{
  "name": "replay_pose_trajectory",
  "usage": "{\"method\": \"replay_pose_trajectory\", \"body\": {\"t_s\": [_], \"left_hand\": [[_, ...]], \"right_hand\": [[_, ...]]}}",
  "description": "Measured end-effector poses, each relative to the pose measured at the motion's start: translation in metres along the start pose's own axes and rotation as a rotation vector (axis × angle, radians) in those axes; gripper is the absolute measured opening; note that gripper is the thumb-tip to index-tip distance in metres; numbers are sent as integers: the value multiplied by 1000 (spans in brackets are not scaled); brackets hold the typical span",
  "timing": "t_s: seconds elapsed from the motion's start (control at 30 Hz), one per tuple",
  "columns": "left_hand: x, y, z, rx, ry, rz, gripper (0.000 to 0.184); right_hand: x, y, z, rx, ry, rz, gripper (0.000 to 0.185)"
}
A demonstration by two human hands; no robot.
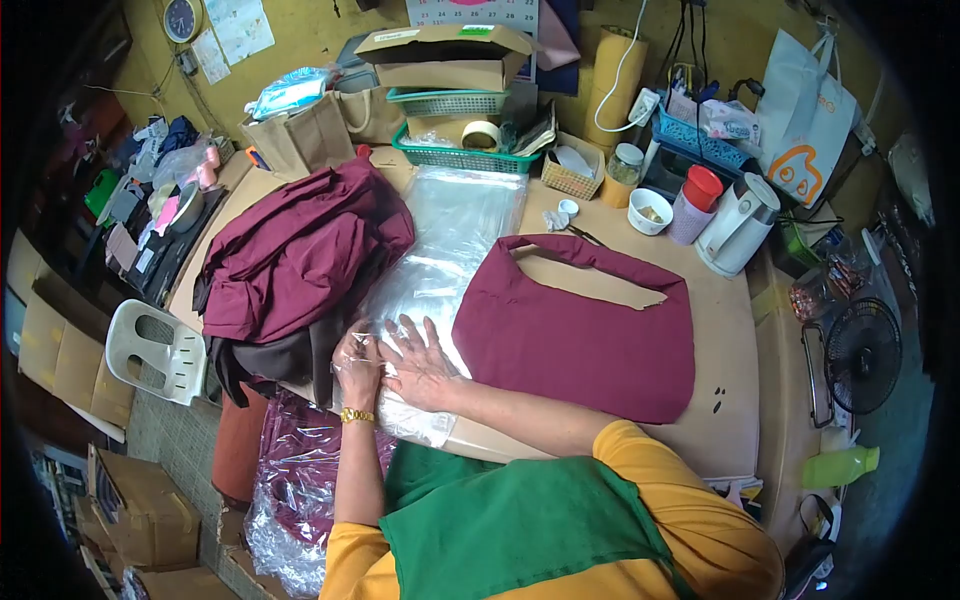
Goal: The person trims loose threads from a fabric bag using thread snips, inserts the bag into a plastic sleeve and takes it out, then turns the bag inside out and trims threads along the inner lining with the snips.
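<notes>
A stack of clear plastic bags (455, 215) runs along the middle of the table toward me. My right hand (425, 372) lies flat on the near part of this stack, fingers spread. Beside it, my left hand (357, 362), with a gold watch at the wrist, has its fingers bent around a crumpled bit of clear plastic. To the right, a maroon cloth shoulder bag (580, 350) lies flat with its strap looped at the top. Heaped on the left are more maroon cloth pieces (300, 250), some with dark lining showing.
Green baskets (470, 160) with a cardboard box stand at the back. A jar (625, 165), a white bowl (650, 212), a purple cup (692, 218) and a white kettle (738, 225) line the right rear. Scissors (585, 236) lie behind the shoulder bag. A white stool (155, 350) is left.
</notes>
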State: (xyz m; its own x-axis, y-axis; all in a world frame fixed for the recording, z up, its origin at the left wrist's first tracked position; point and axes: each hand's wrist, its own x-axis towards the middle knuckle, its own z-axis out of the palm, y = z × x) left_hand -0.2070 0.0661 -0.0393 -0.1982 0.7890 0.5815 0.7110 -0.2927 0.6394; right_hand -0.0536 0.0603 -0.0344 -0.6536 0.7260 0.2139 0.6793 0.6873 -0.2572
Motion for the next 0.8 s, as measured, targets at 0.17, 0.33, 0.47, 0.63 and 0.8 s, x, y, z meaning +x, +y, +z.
{"method": "replay_pose_trajectory", "body": {"t_s": [0.17, 0.33, 0.47, 0.63, 0.8], "left_hand": [[-1, 2, 1, 74, 16, -17, 14], [4, 2, 7, 133, 78, -36, 17], [2, 9, 13, 103, 47, -209, 18], [8, 7, 2, -156, -2, -246, 18], [2, 19, -5, -483, 74, -295, 24]], "right_hand": [[1, 0, -4, 16, -41, 13, 67], [-5, 2, -9, 130, 19, -24, 55], [-5, 5, -2, 19, 46, -9, 53], [0, 2, -4, 160, 93, 70, 71], [7, -2, 7, 153, 187, 111, 83]]}}
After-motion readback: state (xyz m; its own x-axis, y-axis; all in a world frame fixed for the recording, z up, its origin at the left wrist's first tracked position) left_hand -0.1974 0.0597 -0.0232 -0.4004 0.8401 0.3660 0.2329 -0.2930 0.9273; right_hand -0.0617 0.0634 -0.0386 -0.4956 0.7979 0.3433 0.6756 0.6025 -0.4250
